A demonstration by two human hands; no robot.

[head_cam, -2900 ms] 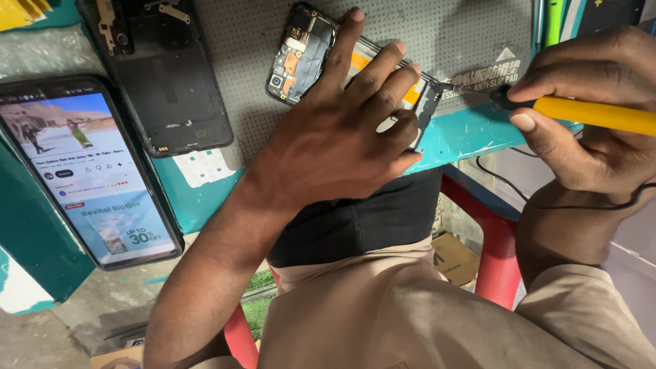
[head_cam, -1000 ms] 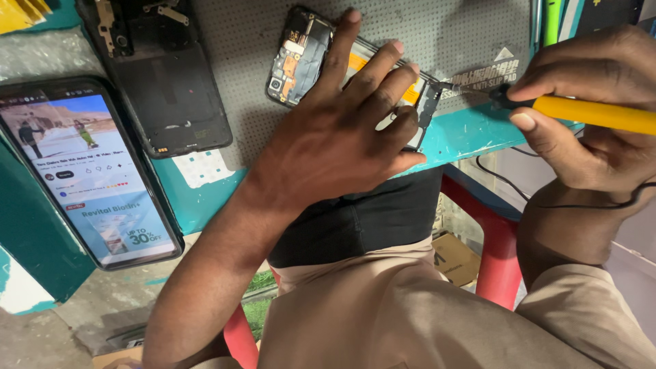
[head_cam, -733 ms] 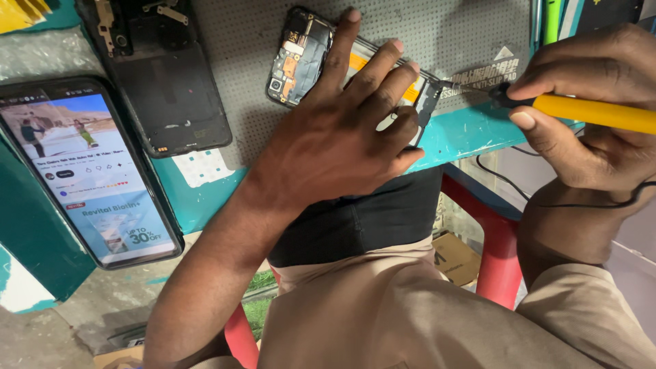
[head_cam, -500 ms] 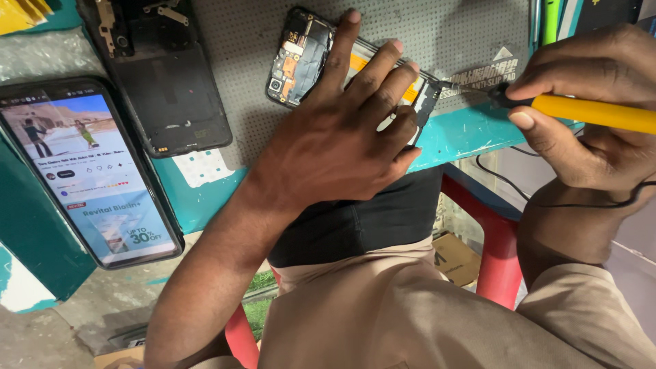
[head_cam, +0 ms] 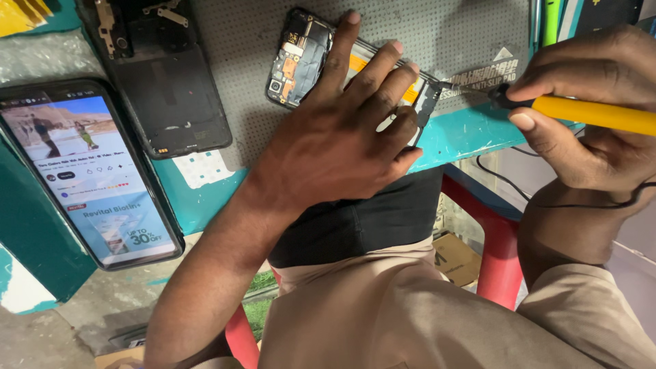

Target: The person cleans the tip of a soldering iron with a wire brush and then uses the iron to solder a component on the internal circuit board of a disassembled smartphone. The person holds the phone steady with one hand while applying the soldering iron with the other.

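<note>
Seen from above, a person's left hand (head_cam: 342,147) lies flat and spread over an opened black smartphone with its back cover removed (head_cam: 301,58), pinning it against a grey perforated anti-slip work mat (head_cam: 444,34). The fingers (head_cam: 372,72) are fanned apart and stretched along the phone's body, pressing down rather than curling round it; the thumb rests at the phone's lower edge. At the phone's uncovered upper end, a camera lens, an orange component and metal shielding show on the exposed board. A yellow patch of its inside shows between the fingers.

Just right of the phone, the right hand (head_cam: 591,116) is closed around a screwdriver with a yellow handle and black collar (head_cam: 588,113). Thumb and forefinger pinch the black collar tightly, while the other fingers curl under the handle. The thin metal tip points left and touches the phone's right end, close to the left hand's fingertips.

Left of the opened phone, on the same mat, lies a detached black phone back frame with small metal brackets (head_cam: 160,89). Further left still, a second smartphone with a lit colourful screen (head_cam: 92,174) rests face up, partly on the teal workbench surface (head_cam: 471,133) that shows below the mat. Beneath the opened phone, past the bench edge, are the person's beige trousers (head_cam: 424,314) and a red stool frame (head_cam: 502,246).
</note>
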